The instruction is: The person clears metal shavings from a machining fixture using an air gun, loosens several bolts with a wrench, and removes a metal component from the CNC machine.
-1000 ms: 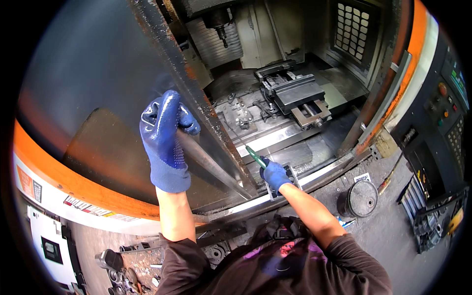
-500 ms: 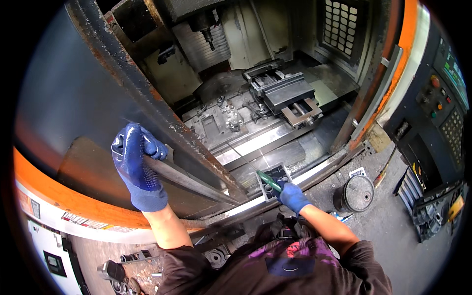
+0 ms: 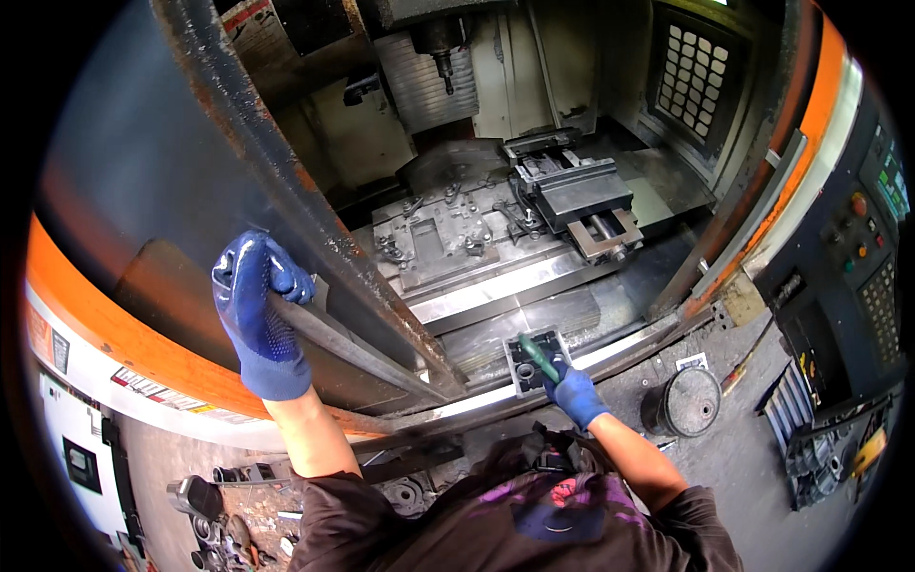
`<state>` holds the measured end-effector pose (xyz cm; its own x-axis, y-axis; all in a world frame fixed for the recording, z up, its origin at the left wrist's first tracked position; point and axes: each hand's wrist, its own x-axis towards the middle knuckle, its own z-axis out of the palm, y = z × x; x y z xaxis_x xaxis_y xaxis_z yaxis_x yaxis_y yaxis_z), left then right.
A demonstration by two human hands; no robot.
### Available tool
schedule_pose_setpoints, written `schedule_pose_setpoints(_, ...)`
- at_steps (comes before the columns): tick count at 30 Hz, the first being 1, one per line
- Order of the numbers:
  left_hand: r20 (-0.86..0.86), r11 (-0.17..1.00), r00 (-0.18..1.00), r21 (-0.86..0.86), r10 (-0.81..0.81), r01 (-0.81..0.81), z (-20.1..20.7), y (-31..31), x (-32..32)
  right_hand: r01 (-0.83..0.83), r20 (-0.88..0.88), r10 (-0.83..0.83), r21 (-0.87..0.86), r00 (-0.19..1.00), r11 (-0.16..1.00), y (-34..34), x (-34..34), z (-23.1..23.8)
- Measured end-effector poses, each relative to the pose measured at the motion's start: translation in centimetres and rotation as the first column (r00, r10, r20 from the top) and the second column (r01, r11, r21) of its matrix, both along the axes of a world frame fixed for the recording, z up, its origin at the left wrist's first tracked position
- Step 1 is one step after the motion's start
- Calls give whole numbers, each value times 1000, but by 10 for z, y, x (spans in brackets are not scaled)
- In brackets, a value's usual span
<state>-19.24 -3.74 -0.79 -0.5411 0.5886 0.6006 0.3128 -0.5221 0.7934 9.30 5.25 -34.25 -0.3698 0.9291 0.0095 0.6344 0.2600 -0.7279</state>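
Observation:
My left hand point(image 3: 259, 315), in a blue coated glove, is closed around the long grey handle bar point(image 3: 357, 351) of the machine's door. My right hand point(image 3: 578, 397), also gloved in blue, grips a green air blow gun point(image 3: 539, 357) at the front sill of the machine. Its thin nozzle cannot be made out now. Right under the blow gun is a rectangular grey metal part point(image 3: 523, 379) with dark hollows. Whether my right fingers also hold this part, or it rests on the sill, I cannot tell.
Inside the machine stand a vise point(image 3: 583, 195) and a fixture plate point(image 3: 446, 234) with clamps, under a spindle point(image 3: 443, 69). To the right are a round dark container point(image 3: 688, 400) on the floor and a control panel point(image 3: 858, 229). Metal parts point(image 3: 214, 500) lie at lower left.
The view has shifted, so the machine interior sits farther right. The blow gun points more steeply, and its thin nozzle no longer shows. My left hand keeps its hold on the bar.

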Motion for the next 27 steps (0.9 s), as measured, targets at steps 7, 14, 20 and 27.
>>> schedule_pose_setpoints(7, -31, 997, 999, 75, -22, 25, -10, -15, -28, 124, 106, -123, -6, 987, 992, -4, 28, -66)
schedule_pose_setpoints(14, -64, 991, 995, 116, 80, -72, -18, -21, -43, 160, 151, -152, -38, 977, 986, 16, 48, -80)
schedule_pose_setpoints(20, -122, 817, 814, 208, 568, -538, -26, -8, -30, 113, 89, -106, -86, 990, 990, 63, 54, -71)
schedule_pose_setpoints(27, -237, 369, 306, 299, 922, -880, -31, 9, -17, -8, -73, 5, -50, 997, 999, 135, 65, -59)
